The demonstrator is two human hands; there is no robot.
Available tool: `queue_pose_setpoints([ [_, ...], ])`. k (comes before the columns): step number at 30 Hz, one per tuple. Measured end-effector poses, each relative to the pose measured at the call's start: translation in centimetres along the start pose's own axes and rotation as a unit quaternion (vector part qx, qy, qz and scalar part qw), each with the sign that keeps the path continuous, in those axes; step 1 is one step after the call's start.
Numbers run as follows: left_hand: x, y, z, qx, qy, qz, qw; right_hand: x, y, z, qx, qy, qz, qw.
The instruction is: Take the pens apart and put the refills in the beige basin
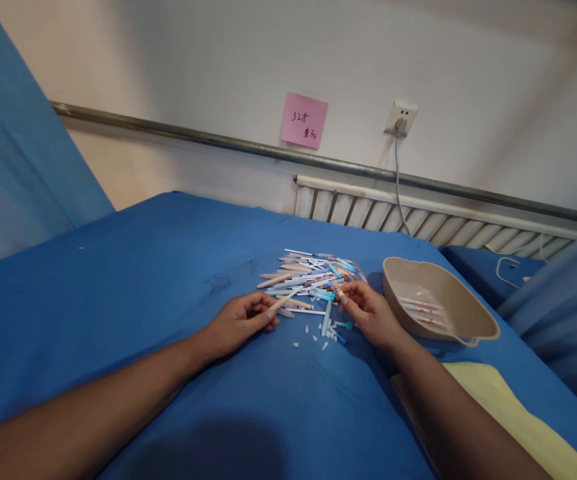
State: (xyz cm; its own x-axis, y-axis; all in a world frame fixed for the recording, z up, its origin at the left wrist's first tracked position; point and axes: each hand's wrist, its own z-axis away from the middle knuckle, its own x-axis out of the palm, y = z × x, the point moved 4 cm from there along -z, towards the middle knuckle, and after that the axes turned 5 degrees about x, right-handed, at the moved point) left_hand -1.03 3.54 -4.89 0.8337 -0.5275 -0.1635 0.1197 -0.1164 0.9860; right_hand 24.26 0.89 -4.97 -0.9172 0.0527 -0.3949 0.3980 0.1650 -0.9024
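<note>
My left hand (242, 321) pinches a peach-coloured pen barrel (284, 299) between thumb and fingers, its thin pale end pointing up to the right. Across from it, my right hand (370, 312) is closed around a small peach and orange pen part (339, 291), perhaps a cap; the fingers partly cover it. The two parts are apart. Between and beyond the hands lies a loose pile of pen parts (301, 272): peach and grey-blue barrels, white sticks and coloured caps. Several small white tips (315, 338) and a blue cap (340, 339) are scattered on the near side.
A beige plastic basin (468, 307) at the right holds several pens (426, 310). Yellow cloth or paper (508, 413) lies near my right forearm. The blue-covered bed (168, 267) reaches the wall, where a rail (193, 137), a radiator (358, 207) and a plugged-in cord (397, 173) are.
</note>
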Motion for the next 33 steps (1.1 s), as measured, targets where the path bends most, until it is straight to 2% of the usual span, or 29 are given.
queue_pose_setpoints([
  [3, 0.3, 0.1, 0.2, 0.007, -0.019, -0.030, 0.999, 0.8, -0.8, 0.2, -0.006, -0.031, -0.060, 0.998],
  [13, 0.9, 1.5, 0.7, 0.031, -0.070, -0.140, 0.987, 2.3, -2.0, 1.2, -0.021, -0.055, -0.005, 0.998],
  [22, 1.0, 1.8, 0.9, 0.039, -0.090, -0.161, 0.982, 2.2, -2.8, 1.6, -0.094, -0.051, 0.069, 0.992],
  [28, 1.2, 2.2, 1.1, 0.050, -0.090, -0.179, 0.979, 3.6, -3.9, 2.6, -0.166, -0.082, 0.127, 0.975],
  [33, 1.2, 1.9, 1.1, 0.036, -0.091, -0.157, 0.983, 4.5, -4.2, 3.4, -0.169, -0.079, 0.139, 0.973],
])
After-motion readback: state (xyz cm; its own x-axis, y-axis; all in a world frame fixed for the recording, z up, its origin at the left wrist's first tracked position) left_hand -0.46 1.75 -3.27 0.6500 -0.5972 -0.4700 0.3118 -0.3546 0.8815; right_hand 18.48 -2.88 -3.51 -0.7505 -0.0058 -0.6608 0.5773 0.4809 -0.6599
